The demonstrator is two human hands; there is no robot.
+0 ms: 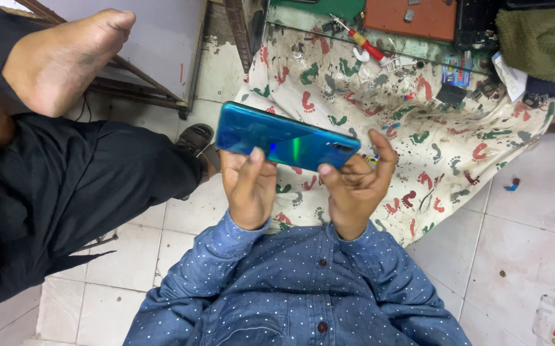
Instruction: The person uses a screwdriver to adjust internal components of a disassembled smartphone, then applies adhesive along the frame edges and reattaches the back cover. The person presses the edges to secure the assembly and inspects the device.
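Two bare hands held a glossy blue-green phone (287, 138), a thin rounded slab, above the tiled floor (533, 218). The left hand (249, 186) had its fingers closed under the phone's near edge, and the right hand (354, 189) pinched the phone's right end with its fingers curled, one finger raised. Both wrists came out of a blue dotted denim shirt (303, 288). Beyond the phone lay a crumpled cream cloth (431, 122) printed with red and green footprints. Farther off rested a red-handled screwdriver (364, 43). At the left sat another person in black trousers (66, 186), a bare foot (59, 61) raised.
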